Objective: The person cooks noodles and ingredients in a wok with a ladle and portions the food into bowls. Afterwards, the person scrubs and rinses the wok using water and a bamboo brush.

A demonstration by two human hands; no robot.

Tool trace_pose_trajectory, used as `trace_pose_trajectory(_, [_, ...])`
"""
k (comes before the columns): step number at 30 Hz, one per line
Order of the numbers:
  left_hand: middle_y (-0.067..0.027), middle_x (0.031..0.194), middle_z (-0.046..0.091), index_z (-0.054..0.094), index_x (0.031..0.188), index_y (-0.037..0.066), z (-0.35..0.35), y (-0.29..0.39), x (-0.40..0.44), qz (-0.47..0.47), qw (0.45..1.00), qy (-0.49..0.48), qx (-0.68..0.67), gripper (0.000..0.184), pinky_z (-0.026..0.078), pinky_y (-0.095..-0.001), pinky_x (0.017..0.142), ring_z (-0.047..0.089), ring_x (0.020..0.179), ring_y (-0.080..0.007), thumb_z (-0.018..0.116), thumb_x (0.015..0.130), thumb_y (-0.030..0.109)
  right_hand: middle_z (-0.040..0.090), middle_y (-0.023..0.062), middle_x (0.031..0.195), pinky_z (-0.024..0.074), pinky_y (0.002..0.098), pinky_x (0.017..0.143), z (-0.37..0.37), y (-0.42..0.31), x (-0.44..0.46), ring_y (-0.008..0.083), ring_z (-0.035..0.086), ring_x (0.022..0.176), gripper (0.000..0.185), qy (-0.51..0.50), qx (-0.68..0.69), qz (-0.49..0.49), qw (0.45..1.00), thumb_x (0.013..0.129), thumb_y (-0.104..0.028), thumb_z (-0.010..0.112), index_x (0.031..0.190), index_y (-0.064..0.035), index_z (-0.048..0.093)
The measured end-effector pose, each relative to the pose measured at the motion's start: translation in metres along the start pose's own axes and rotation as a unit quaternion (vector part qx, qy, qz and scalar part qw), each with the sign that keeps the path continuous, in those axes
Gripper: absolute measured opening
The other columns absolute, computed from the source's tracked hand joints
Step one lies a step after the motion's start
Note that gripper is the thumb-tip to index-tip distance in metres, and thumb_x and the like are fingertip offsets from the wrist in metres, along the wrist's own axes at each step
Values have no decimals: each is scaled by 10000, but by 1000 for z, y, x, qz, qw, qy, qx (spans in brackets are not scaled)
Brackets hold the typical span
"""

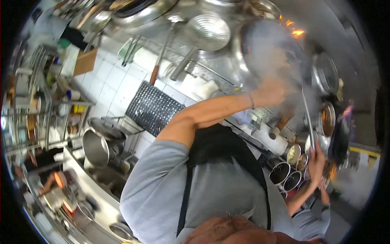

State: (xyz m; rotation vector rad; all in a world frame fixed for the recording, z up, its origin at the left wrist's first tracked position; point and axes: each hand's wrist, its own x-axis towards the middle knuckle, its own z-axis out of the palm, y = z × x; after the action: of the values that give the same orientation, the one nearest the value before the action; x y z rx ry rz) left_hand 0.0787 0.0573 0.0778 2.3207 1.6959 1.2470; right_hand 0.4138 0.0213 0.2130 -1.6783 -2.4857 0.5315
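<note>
My left hand [273,90] reaches over the near side of a large wok [239,44], and thick steam smears its fingers. Whether it holds anything cannot be made out. On the right, my right hand [316,162] is closed round the handle of a long metal cooking tool [307,112]. The tool's shaft runs up towards the wok, where its far end is lost in the steam. Part of the wok's contents is hidden by the same steam. Close to the tool stands a pan of brown liquid [327,118].
A perforated skimmer [209,32] and a wooden-handled tool [159,61] lie left of the wok. Flames [297,32] burn behind it. Seasoning pots [280,173] line the right side near another person [313,221]. A black perforated mat [152,107] and a steel pot [96,147] are at left.
</note>
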Motion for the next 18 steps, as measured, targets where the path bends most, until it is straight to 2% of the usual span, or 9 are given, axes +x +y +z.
trace_pose_trajectory(1, [-99, 649, 653, 687, 650, 101, -6, 1, 0, 42, 994, 99, 21, 209, 483, -453, 485, 630, 589, -290, 657, 744, 285, 611, 247, 1289, 468, 391, 993, -15, 6, -16, 361, 610, 1189, 433, -20, -27, -37, 999, 966, -30, 483, 1397, -17, 513])
trace_pose_trajectory(3, [-91, 686, 663, 681, 630, 109, -12, -1, 15, 104, 976, 188, 35, 194, 476, -440, 473, 627, 615, -269, 668, 696, 290, 598, 239, 1312, 458, 390, 1012, -28, 3, -12, 363, 596, 1212, 431, -37, -48, -74, 995, 965, -39, 493, 1395, -23, 517])
trace_pose_trajectory(5, [-92, 708, 667, 676, 618, 116, -5, 3, 23, 111, 981, 157, 18, 184, 475, -427, 481, 623, 626, -257, 669, 667, 293, 593, 235, 1319, 460, 387, 1012, -29, -6, -13, 362, 600, 1207, 429, -55, -45, -65, 995, 968, -60, 501, 1396, -34, 520])
trace_pose_trajectory(8, [-111, 677, 659, 671, 611, 121, 2, -7, 30, 99, 991, 74, 42, 175, 482, -421, 504, 620, 605, -262, 662, 664, 288, 641, 244, 1225, 500, 413, 938, 17, 14, 41, 380, 647, 1108, 439, -6, -59, -71, 996, 967, -85, 511, 1405, -106, 532])
trace_pose_trajectory(10, [-99, 610, 640, 681, 585, 140, 14, -16, 11, 12, 999, -7, 45, 206, 488, -441, 531, 637, 589, -288, 668, 690, 316, 618, 242, 1275, 462, 405, 987, 40, -37, 79, 363, 604, 1194, 457, -44, -144, 79, 985, 956, -108, 558, 1411, -86, 521])
trace_pose_trajectory(11, [-92, 577, 630, 686, 571, 149, 22, -21, -1, -32, 997, -47, 46, 225, 490, -452, 545, 646, 581, -301, 670, 703, 331, 620, 248, 1263, 465, 413, 979, 56, -41, 82, 379, 604, 1182, 460, -19, -132, 80, 988, 953, -105, 563, 1411, -93, 523])
trace_pose_trajectory(13, [-125, 601, 648, 669, 587, 124, 16, -23, -36, 7, 997, -31, 77, 186, 493, -432, 503, 647, 553, -288, 657, 657, 296, 624, 259, 1239, 473, 429, 962, 85, -44, 97, 411, 602, 1159, 466, 36, -105, 79, 991, 947, -100, 574, 1410, -107, 526])
trace_pose_trajectory(15, [-122, 617, 662, 668, 580, 129, 1, -13, -65, -33, 993, -99, 46, 188, 501, -425, 518, 671, 578, -289, 660, 668, 295, 621, 265, 1240, 474, 428, 958, 73, -36, 88, 416, 599, 1161, 474, 16, -78, 74, 994, 940, -91, 580, 1410, -117, 527])
trace_pose_trajectory(18, [-124, 611, 660, 670, 587, 125, -11, -4, -54, 13, 997, -70, 33, 208, 500, -430, 506, 669, 570, -302, 664, 695, 302, 620, 263, 1245, 475, 424, 959, 41, -3, 70, 416, 593, 1171, 483, -40, -17, 37, 998, 930, -72, 584, 1407, -131, 532])
